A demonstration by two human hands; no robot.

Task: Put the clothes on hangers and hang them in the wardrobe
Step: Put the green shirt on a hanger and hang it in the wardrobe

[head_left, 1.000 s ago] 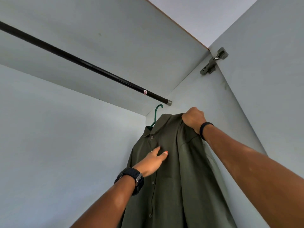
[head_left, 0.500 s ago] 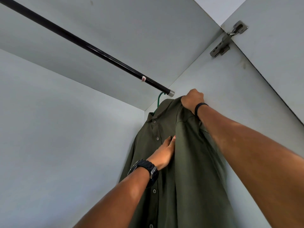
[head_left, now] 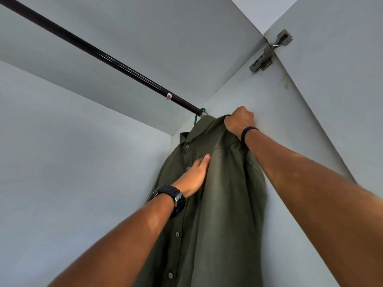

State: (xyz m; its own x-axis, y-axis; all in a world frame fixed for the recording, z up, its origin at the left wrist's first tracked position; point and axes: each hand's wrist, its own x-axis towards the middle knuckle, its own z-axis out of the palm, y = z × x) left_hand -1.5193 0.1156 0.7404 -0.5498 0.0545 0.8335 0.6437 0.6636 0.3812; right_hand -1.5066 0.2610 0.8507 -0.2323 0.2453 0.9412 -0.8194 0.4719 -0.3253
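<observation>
Olive-green button-front shirt (head_left: 217,204) hanging in wardrobe's right rear corner on green hanger hook (head_left: 199,114), hooked at right end of black metal rail (head_left: 99,56); right hand (head_left: 239,122) fisted on shirt's shoulder just right of hook, fabric bunched under curled fingers; left hand (head_left: 194,175) lower, fingers straight, flat against shirt front beside button placket, gripping nothing; metal door hinge (head_left: 269,52) upper right.

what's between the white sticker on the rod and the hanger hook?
Only bare black rod between the sticker and the green hanger hook, in the head view.
</observation>
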